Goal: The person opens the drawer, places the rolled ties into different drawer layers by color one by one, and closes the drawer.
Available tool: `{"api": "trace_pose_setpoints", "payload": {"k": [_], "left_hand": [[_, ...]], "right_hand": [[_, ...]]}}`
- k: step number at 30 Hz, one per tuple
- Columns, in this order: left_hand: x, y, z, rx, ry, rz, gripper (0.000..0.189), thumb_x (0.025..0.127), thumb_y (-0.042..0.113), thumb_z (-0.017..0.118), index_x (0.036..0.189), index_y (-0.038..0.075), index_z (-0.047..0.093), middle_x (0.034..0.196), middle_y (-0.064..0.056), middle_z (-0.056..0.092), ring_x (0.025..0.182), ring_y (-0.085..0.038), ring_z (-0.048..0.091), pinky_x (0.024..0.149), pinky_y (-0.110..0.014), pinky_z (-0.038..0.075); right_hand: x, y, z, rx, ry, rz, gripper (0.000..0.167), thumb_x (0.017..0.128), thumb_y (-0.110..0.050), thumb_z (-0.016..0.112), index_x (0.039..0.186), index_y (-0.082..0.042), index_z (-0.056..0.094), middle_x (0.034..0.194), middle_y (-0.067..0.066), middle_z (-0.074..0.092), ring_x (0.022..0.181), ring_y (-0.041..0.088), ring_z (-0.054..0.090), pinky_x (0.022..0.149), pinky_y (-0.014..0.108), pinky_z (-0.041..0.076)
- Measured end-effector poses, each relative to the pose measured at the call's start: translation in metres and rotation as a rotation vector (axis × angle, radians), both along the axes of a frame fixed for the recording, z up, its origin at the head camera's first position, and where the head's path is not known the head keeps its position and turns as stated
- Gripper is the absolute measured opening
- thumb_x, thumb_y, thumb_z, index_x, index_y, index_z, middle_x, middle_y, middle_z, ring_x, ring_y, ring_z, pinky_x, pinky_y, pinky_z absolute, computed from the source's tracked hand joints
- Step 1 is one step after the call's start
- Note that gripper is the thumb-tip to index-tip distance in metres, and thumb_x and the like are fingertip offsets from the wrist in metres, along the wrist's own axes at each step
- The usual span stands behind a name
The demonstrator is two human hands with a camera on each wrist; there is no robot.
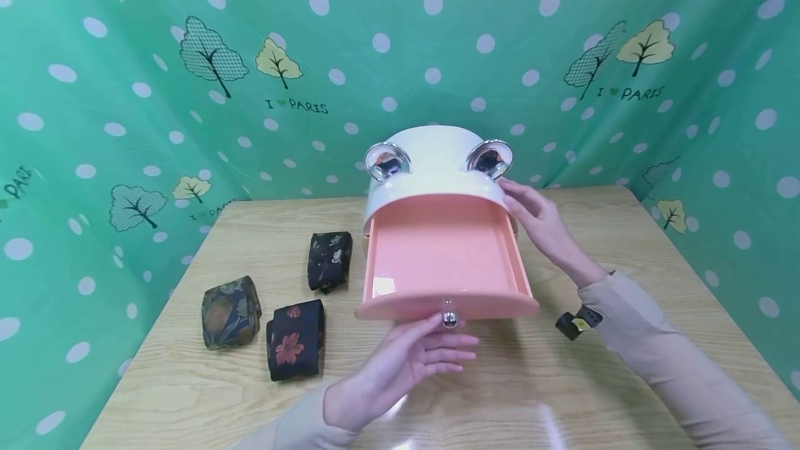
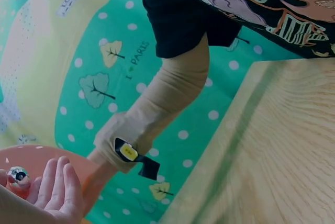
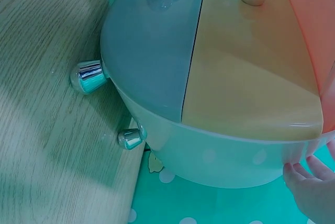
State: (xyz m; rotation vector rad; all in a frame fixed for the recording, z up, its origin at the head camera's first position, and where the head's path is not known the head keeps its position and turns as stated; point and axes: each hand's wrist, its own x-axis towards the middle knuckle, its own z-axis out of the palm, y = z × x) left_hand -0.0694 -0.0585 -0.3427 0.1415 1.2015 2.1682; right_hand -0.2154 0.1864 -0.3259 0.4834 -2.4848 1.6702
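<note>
A rounded white drawer cabinet [image 1: 431, 148] with two chrome eye-like ornaments stands on the table, its pink top drawer [image 1: 437, 248] pulled out. My left hand [image 1: 406, 360] is below the drawer front, the thumb right at its round chrome knob [image 1: 449, 319] and the other fingers straight beneath it. In the left wrist view those fingers [image 2: 55, 187] extend beside the knob. My right hand [image 1: 540, 224] rests its fingertips on the cabinet's right side. The right wrist view shows a yellow drawer [image 3: 246, 67] and a blue-grey drawer [image 3: 152, 51], both closed, under the pink one.
Three rolled dark floral cloths lie left of the cabinet: a black one [image 1: 329, 260], a navy one with orange flowers [image 1: 296, 340] and a brownish one [image 1: 230, 312]. A green dotted curtain [image 1: 350, 89] hangs behind the wooden table [image 1: 169, 373]. The cabinet has chrome feet [image 3: 89, 76].
</note>
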Motion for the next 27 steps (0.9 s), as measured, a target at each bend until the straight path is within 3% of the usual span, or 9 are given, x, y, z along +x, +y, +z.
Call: {"api": "trace_pose_setpoints", "payload": {"k": [12, 27], "left_hand": [[0.006, -0.02, -0.012, 0.004, 0.008, -0.092, 0.043, 0.091, 0.022, 0.044, 0.121, -0.009, 0.04, 0.11, -0.014, 0.058, 0.1, -0.024, 0.057, 0.091, -0.037, 0.044], [0.0, -0.079, -0.03, -0.038, 0.106, -0.078, 0.026, 0.095, 0.014, 0.037, 0.114, 0.005, 0.05, 0.114, -0.009, 0.058, 0.105, -0.022, 0.054, 0.095, -0.039, 0.041]], "right_hand": [[0.001, 0.001, -0.002, 0.009, -0.005, 0.006, 0.046, 0.093, -0.031, 0.044, 0.132, -0.007, 0.039, 0.139, 0.01, 0.034, 0.128, 0.025, 0.028, 0.103, 0.048, 0.028], [0.0, 0.0, -0.002, 0.007, 0.002, 0.006, 0.046, 0.093, -0.03, 0.044, 0.131, -0.006, 0.039, 0.139, 0.011, 0.034, 0.128, 0.026, 0.029, 0.102, 0.046, 0.029]]}}
